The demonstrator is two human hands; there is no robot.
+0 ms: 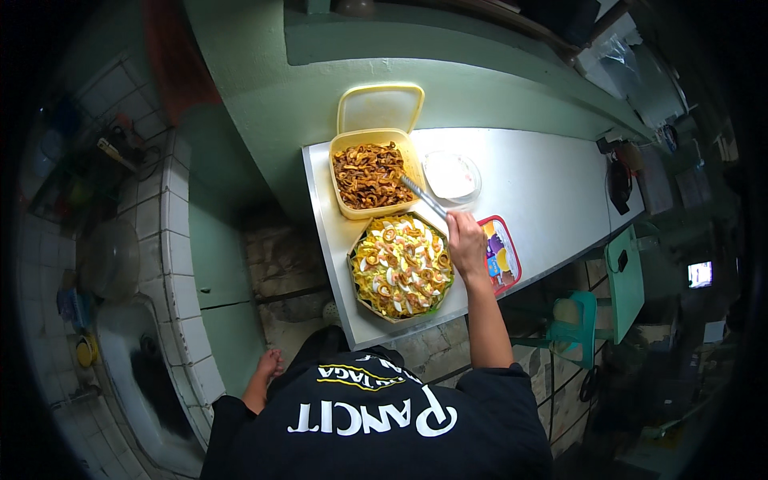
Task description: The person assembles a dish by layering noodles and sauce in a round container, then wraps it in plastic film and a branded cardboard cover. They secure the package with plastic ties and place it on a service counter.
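Note:
My right hand (466, 242) is closed around the handle of metal tongs (424, 197). Their tips reach the right side of an open yellow tub (340, 204) full of brown, crispy-looking strips (370, 174). Just in front of the tub is an octagonal tray (370, 308) of yellow noodles (404, 268), topped with egg slices, shredded greens and brown rings. My right forearm passes along the tray's right side. My left hand (273, 364) hangs low beside my body, left of the table, fingers curled and no object visible in it.
The tub's yellow lid (380, 108) stands up behind it against the green wall (272, 104). On the white table (544, 192) sit a round clear container (452, 176) with white contents and a red-rimmed lid (500, 256). A tiled counter with a sink (144, 360) is at left; a teal chair (576, 320) at right.

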